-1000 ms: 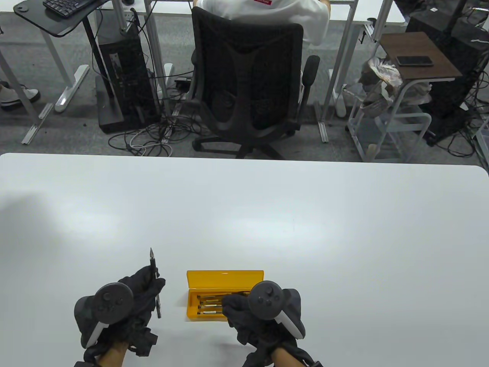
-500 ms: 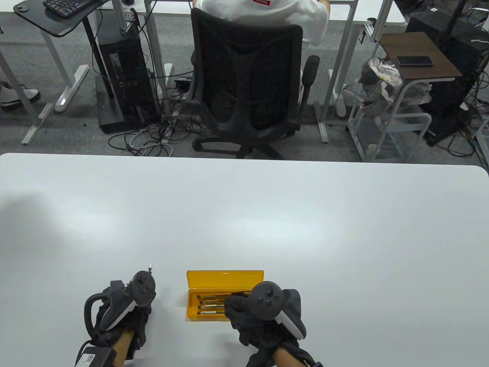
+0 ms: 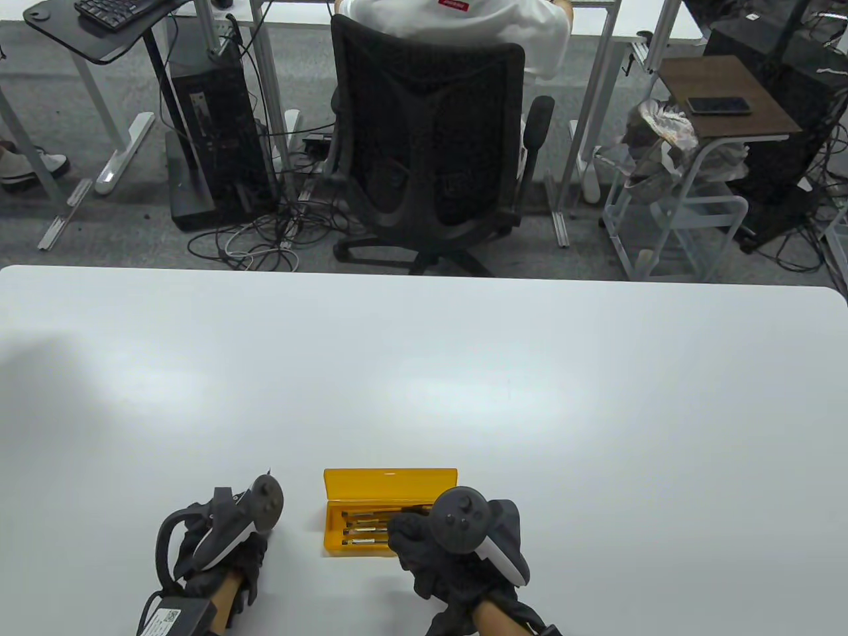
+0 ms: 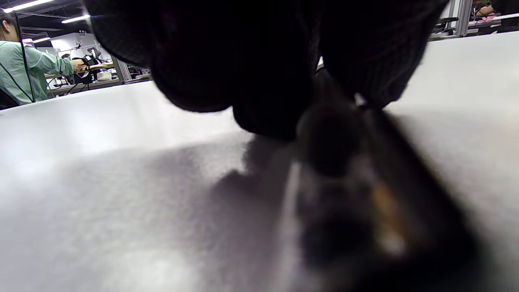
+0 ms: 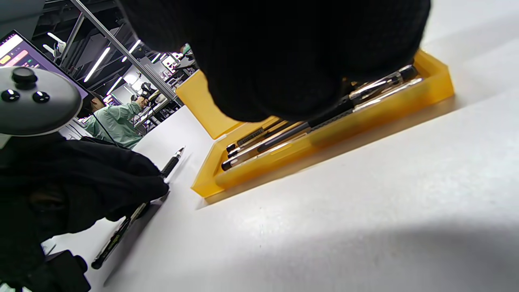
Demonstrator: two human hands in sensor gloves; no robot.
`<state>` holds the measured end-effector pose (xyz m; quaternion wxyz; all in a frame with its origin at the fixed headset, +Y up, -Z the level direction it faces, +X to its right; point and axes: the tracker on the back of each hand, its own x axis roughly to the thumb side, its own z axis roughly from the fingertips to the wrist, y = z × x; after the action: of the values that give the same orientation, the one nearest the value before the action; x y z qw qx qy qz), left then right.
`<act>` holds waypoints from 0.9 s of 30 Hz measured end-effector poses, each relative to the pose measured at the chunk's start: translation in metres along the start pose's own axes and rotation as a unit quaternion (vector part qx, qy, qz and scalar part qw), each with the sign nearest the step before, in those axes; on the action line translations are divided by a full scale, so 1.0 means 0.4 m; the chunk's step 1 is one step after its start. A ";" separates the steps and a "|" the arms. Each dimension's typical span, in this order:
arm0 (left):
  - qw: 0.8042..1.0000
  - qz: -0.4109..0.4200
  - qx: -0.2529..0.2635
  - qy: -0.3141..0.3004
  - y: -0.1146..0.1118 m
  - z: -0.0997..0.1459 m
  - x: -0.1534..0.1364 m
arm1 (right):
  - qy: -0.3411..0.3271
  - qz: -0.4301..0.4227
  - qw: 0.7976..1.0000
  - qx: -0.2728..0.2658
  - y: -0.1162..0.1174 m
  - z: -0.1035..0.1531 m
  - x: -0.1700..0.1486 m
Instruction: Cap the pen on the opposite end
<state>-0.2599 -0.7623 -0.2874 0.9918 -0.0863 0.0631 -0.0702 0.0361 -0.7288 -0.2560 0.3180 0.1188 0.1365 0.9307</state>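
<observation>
The left hand (image 3: pixel 218 550) is lying low on the white table (image 3: pixel 464 371) with its fingers (image 5: pixel 121 182) curled over a black pen (image 5: pixel 134 211). The pen is lying flat on the tabletop beneath them, its uncapped tip (image 5: pixel 178 152) poking out past the knuckles and its rear end trailing back toward the wrist. Whether the fingers are truly gripping it or merely pressing it down I cannot tell. The pen is sitting just beside the left end of a yellow pen case (image 3: pixel 391 480), apart from it. The right hand (image 3: pixel 457 543) is resting over the case's right half, its fingers (image 5: pixel 292 61) bunched down among the pens (image 5: pixel 267 140) lined up inside; whether it is pinching one is hidden by the glove
</observation>
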 end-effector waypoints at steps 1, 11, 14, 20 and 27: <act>1.000 0.000 0.001 0.002 -0.002 -0.001 -0.001 | 0.000 0.001 1.000 -0.001 -0.001 0.002 0.000; 1.000 -0.013 0.017 0.008 -0.002 0.007 0.006 | 0.000 0.001 1.000 0.008 0.006 -0.006 -0.001; 1.000 -0.011 0.012 0.009 -0.003 0.007 0.006 | 0.000 0.001 1.000 0.005 0.004 -0.003 0.000; 1.000 0.005 0.004 0.011 -0.004 0.005 0.000 | 0.006 -0.008 1.000 -0.003 -0.006 -0.003 -0.007; 0.998 0.056 0.008 0.012 0.043 0.028 -0.011 | 0.003 0.017 1.000 -0.020 -0.019 0.002 0.001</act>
<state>-0.2604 -0.7429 -0.2792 0.9940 -0.0738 0.0793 -0.0163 0.0403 -0.7227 -0.2577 0.3040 0.1119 0.1166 0.9389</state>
